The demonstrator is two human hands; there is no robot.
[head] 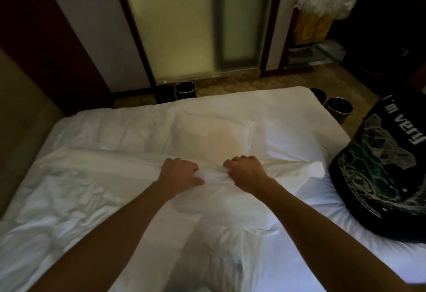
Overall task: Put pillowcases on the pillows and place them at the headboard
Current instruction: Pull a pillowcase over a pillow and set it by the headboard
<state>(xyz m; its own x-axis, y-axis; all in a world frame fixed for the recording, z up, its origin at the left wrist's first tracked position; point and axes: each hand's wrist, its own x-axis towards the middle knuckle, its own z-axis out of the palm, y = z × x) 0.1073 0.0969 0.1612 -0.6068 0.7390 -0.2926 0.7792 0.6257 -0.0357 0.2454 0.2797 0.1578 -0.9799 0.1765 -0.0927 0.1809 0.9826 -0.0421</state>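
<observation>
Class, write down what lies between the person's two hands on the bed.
In the head view, a bunched fold of white fabric fills the gap; the left hand and right hand each pinch an end.

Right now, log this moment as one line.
stage: pillowcase fitting | left hand: grips pillowcase | right hand: grips pillowcase | location: on bed

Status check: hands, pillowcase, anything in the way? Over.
Both gripping: left hand and right hand on bunched pillowcase edge. Underneath, pillow flat on bed, not yet at headboard. Rightward, black printed fabric close by.
</observation>
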